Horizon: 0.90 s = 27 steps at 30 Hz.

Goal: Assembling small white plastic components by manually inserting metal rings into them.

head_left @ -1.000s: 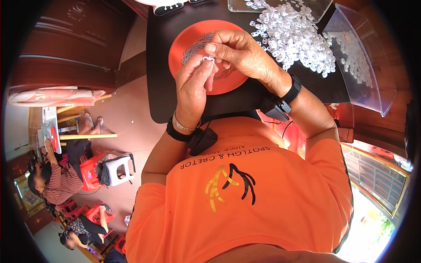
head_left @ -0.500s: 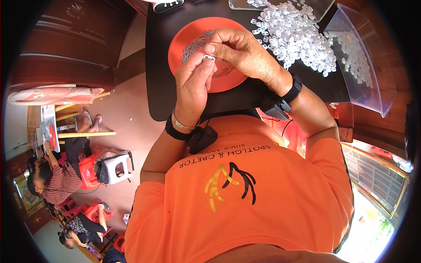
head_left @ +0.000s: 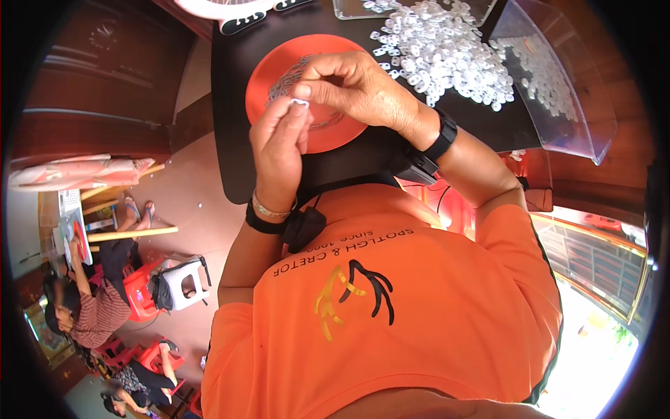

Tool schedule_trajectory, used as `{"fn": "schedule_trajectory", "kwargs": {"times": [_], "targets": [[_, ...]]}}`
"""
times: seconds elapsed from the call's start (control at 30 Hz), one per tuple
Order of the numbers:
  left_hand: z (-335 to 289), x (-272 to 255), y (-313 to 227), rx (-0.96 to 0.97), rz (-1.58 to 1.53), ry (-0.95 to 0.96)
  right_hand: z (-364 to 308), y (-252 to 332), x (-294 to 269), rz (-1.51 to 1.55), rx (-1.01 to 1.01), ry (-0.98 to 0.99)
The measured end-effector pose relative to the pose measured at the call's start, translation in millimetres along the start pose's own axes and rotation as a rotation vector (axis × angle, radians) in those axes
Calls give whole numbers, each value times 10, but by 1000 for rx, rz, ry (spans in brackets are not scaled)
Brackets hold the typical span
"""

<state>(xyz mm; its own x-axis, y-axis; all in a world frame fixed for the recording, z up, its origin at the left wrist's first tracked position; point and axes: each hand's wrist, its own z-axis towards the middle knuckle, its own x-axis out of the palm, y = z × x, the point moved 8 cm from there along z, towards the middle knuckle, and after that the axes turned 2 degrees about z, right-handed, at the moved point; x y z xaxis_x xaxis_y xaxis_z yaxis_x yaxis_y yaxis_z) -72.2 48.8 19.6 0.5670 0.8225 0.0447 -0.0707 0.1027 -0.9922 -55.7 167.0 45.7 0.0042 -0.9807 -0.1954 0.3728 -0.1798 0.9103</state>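
Hands meet over an orange plate (head_left: pixel 279 70) on a dark desk (head_left: pixel 230 126). The left hand (head_left: pixel 279 143) rises from below with its fingers bunched, and its fingertips pinch a small white plastic piece (head_left: pixel 299 103). The right hand (head_left: pixel 356 87) comes in from the right, its thumb and forefinger closed on the same piece from above, so both hands grasp it together, just above the middle of the plate.

The piece is tiny, pale white and slightly glossy, with a rounded outline; its finer shape is too small to tell. It matches the loose white pieces (head_left: pixel 447 52) heaped on the desk to the right of the plate, a wide scatter of little ring-like bits lying close together. Beyond that heap a clear plastic tray (head_left: pixel 586 126) leans at the desk's right edge, with more white pieces showing through its wall.

On the plate, under the hands, lies a grey patch of fine small parts (head_left: pixel 283 82), partly hidden by the fingers.

The left wrist carries a thin bracelet (head_left: pixel 269 209) and a black band (head_left: pixel 259 223); the right wrist carries a black watch (head_left: pixel 441 136). The person wears an orange shirt (head_left: pixel 419 314) with a yellow and black print on the chest.

At far left, well apart from the desk, another person (head_left: pixel 84 314) in a striped top sits near a white stool (head_left: pixel 185 279).
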Motion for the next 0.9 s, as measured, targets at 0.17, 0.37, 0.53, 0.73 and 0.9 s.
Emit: {"fn": "schedule_trajectory", "kwargs": {"times": [0.17,0.37,0.53,0.73,0.9], "targets": [[8,-111,-137,22,-122,-16,-20,142,-637,-224,11,-345],[-59,-140,-79,-5,-112,-8,-169,430,-1174,-937,79,-352],[-90,-202,-10,-11,-152,28,-557,215,-1453,-1057,280,-270],[-100,-275,63,-23,-210,11,-894,-88,-1359,-1038,453,-173],[-116,-263,85,-45,-207,36,-855,-142,-1111,-1182,357,-170]]}}
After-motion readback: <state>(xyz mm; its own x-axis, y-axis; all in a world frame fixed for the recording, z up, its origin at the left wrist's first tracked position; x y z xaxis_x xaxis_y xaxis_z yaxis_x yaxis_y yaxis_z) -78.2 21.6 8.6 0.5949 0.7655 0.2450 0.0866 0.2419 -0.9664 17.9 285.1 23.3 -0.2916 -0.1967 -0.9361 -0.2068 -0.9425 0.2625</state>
